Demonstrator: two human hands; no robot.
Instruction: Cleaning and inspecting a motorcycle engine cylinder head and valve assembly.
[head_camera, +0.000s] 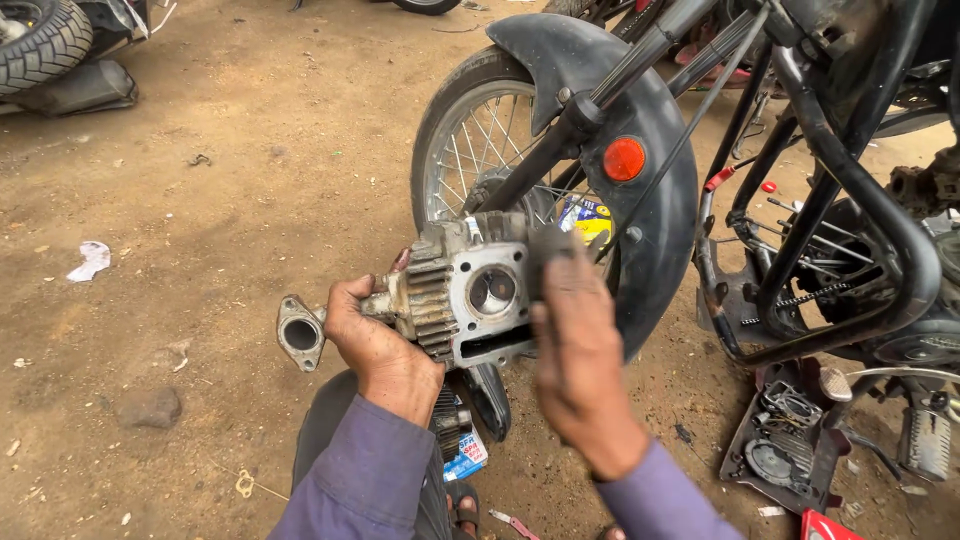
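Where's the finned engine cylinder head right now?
Head view, centre: cylinder head held up in left hand, right hand on its face, before the front wheel.

The person wears a shirt with long purple sleeves. The left sleeve (365, 470) comes in from the lower middle of the frame, and its cuff is a little wrinkled at the wrist. The right sleeve (665, 500) shows at the lower right of the middle. Dark grey trousers (320, 425) and a brown sandal (463, 508) show at the bottom.

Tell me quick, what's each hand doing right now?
Left hand: closed, holding the finned engine cylinder head by its intake pipe side.
Right hand: pressing a dark pad against the head's face.
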